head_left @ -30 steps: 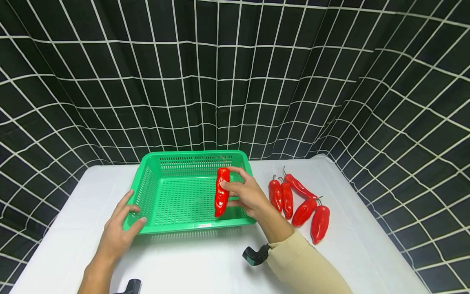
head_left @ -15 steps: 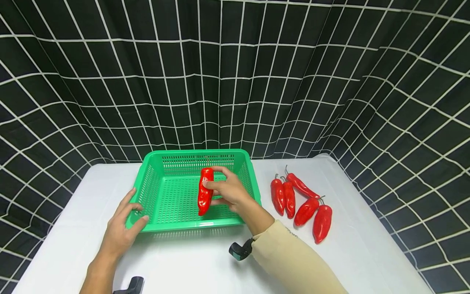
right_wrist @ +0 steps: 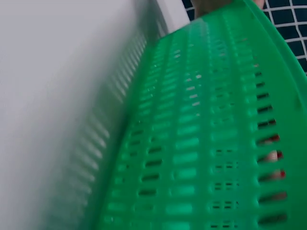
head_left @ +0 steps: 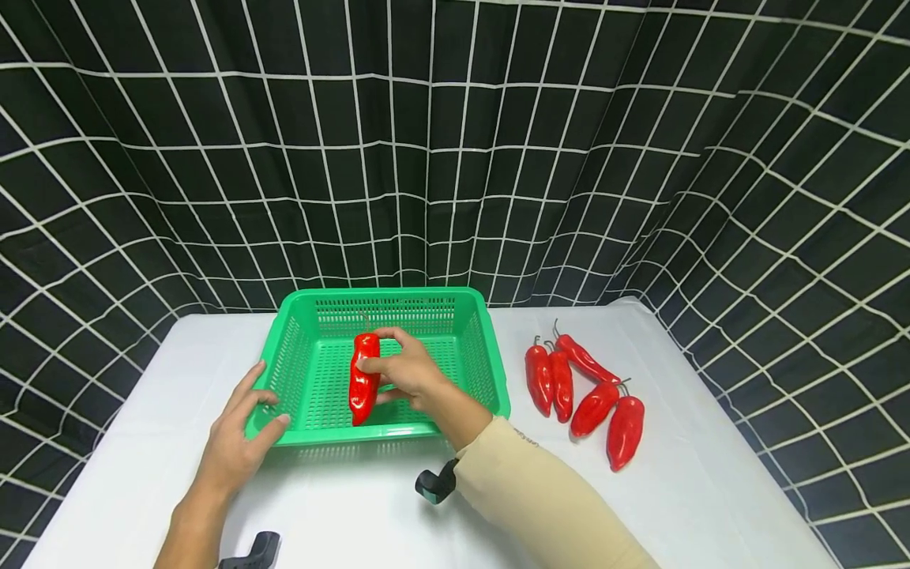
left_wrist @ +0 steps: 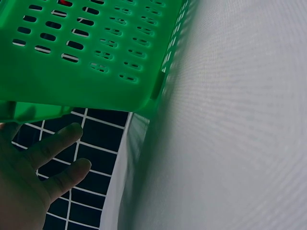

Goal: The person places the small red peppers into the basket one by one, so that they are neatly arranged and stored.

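Observation:
My right hand (head_left: 405, 371) pinches a red pepper (head_left: 365, 379), thumb on its face and fingers behind. The pepper is upright, stem toward the back, over the left half of a green plastic basket (head_left: 398, 431). At the basket's front-left corner, my left hand (head_left: 235, 450) rests with loose, spread fingers on the rim; two fingers (left_wrist: 60, 143) show free beside the corner in the left wrist view. The right wrist view looks at the basket's slotted front wall (right_wrist: 230, 110), with glimpses of red through its slots; the right hand is otherwise hidden there.
Several more red peppers lie on the white table right of the basket, among them a slim pepper (head_left: 584, 359) at the back and a broad pepper (head_left: 626, 433) nearest me. A black cloth with a white grid (head_left: 448, 174) hangs around the table.
My right hand has carried the pepper leftward across the basket, from its right side to left of the middle. My left hand has stayed at the corner.

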The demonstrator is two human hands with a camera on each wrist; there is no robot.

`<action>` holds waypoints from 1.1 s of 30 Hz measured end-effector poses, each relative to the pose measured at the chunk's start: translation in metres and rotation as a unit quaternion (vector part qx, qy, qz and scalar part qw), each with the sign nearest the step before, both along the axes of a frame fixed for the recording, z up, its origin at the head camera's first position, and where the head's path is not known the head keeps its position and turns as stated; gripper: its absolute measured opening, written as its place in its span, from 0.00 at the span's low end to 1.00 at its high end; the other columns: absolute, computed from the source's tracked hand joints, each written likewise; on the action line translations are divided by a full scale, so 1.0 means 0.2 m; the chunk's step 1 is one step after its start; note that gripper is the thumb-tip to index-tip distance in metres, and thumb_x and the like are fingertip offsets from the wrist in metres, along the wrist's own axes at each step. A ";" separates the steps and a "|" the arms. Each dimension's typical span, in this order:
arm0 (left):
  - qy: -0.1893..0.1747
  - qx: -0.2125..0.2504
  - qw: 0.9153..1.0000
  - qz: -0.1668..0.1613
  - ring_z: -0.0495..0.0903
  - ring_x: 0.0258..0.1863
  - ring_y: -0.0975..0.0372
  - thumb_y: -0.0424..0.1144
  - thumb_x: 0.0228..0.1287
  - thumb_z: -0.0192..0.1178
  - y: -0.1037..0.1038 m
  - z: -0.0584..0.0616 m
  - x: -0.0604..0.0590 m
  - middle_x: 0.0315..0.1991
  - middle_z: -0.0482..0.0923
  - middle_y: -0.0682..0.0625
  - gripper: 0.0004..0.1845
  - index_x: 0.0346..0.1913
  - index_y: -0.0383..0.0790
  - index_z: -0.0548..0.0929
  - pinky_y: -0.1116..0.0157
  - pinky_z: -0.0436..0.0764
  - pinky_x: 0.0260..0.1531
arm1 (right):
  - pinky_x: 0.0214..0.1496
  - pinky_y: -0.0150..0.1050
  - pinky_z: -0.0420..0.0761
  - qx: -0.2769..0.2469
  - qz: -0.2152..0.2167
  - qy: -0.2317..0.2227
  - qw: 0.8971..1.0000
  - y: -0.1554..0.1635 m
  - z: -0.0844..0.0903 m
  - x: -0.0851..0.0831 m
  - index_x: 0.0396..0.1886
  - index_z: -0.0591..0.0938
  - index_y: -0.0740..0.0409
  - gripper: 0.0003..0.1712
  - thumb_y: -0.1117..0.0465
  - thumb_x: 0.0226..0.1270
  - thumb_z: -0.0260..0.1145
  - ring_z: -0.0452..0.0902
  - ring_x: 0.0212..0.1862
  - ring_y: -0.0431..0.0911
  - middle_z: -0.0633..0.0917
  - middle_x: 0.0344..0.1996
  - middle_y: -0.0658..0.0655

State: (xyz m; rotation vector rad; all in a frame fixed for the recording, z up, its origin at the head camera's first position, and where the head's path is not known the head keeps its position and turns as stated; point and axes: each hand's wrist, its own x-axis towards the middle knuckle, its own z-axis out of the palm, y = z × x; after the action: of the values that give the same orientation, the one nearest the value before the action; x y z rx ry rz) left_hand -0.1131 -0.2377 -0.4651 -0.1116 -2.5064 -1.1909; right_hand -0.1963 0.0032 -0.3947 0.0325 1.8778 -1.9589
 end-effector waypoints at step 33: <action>0.001 0.000 1.000 -0.011 0.58 0.68 0.43 0.39 0.58 0.62 0.00 0.01 0.00 0.73 0.56 0.54 0.09 0.39 0.42 0.76 0.33 0.62 0.55 | 0.30 0.54 0.83 0.075 -0.027 -0.028 0.996 -0.33 -0.09 -0.03 0.51 0.76 0.49 0.25 0.69 0.55 0.73 0.82 0.28 0.54 0.81 0.32 0.59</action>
State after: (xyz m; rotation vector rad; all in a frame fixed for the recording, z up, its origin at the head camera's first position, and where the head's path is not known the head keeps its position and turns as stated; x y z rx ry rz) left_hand -0.1132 -0.2381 -0.4632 -0.1421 -2.5094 -1.1983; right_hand -0.2018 -0.0619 -0.4121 0.1830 2.0025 -1.8268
